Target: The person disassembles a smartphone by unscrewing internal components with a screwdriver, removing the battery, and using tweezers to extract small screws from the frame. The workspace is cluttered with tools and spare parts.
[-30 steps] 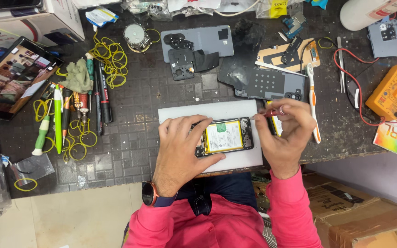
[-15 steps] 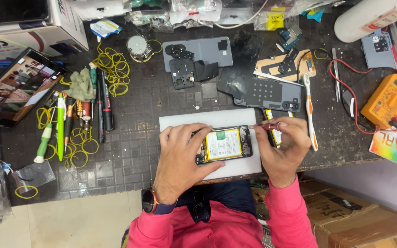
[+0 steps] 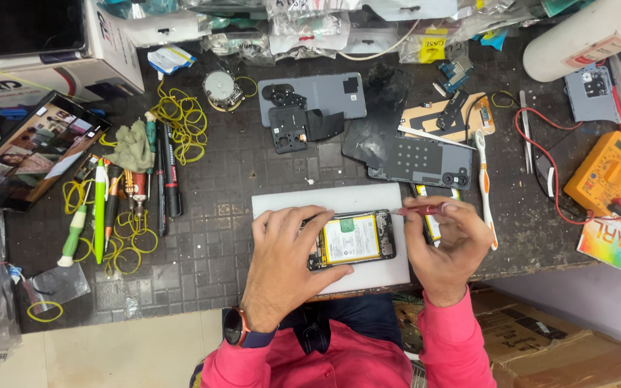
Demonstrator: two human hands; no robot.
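Cluttered dark workbench (image 3: 253, 179) (white mat (image 3: 339, 197)): hands hold opened phone (image 3: 353, 239) and red tool (image 3: 420, 210).

Dark gridded workbench mat (image 3: 203, 251), pale tiled floor (image 3: 109, 356), even light

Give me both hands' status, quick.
Left hand: pressed down on the opened phone, steadying it.
Right hand: closed on a thin red tool, tip at the phone's edge.

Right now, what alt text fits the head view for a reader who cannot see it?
A person's left hand steadies an opened phone on a white board, while the right hand holds a red-handled tool at its top edge. Phone parts, screwdrivers, yellow rubber bands and an orange multimeter crowd the dark mat.
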